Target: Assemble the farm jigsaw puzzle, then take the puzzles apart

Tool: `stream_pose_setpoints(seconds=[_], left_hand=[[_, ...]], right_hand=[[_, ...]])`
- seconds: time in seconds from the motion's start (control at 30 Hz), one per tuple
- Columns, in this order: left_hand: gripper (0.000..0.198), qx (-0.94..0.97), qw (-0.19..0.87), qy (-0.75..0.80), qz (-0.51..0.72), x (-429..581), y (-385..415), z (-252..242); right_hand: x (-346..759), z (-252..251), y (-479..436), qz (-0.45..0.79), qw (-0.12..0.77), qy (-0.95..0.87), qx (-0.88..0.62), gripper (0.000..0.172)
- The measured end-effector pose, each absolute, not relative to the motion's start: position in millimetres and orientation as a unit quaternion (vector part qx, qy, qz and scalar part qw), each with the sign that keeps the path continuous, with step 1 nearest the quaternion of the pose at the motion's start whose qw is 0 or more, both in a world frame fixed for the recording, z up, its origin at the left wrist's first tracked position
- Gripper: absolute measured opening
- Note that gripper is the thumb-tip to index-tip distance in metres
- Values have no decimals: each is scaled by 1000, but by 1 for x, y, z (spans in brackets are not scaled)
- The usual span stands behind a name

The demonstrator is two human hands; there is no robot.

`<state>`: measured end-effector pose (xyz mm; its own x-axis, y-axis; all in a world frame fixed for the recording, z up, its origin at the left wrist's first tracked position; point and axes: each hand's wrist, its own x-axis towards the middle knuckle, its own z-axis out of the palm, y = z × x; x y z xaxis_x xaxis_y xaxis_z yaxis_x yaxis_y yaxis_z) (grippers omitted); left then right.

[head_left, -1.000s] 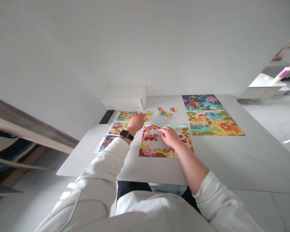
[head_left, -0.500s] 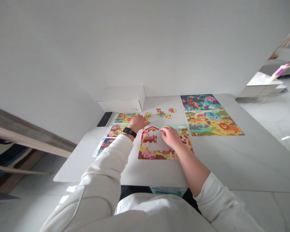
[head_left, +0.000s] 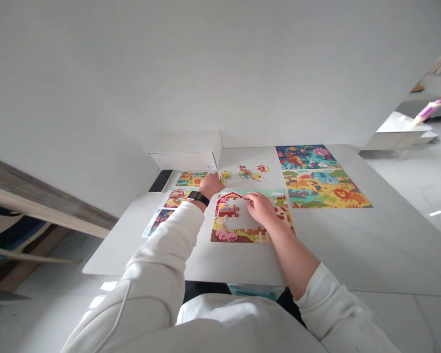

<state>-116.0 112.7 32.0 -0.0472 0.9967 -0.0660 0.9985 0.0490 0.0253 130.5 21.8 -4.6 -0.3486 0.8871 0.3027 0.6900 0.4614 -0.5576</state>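
Several pieces (head_left: 244, 174) near left hand (head_left: 211, 185) — right hand (head_left: 260, 207) at puzzle (head_left: 242, 236)

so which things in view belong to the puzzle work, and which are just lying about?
Likely in use:
unfinished barn puzzle, right hand at it
loose pieces beyond it
picture sheet at left, probably reference

Apparently just lying about:
phone
white box
lion picture
dark-blue picture

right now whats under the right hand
Under the right hand lies the partly assembled farm jigsaw; its red barn and pale unfilled gap show to the hand's left. Whatever the hand covers, including any loose piece, can't be seen.
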Motion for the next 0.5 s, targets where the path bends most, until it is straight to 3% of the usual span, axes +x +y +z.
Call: stream_pose_setpoints(seconds=[0.3,0.5], left_hand=[[46,695,27,718,22,-110,102,45],[28,697,41,715,19,-108,97,59]], right_hand=[[130,-7,22,170,297,-804,-486,29],[130,-6,22,162,295,-806,-487,27]])
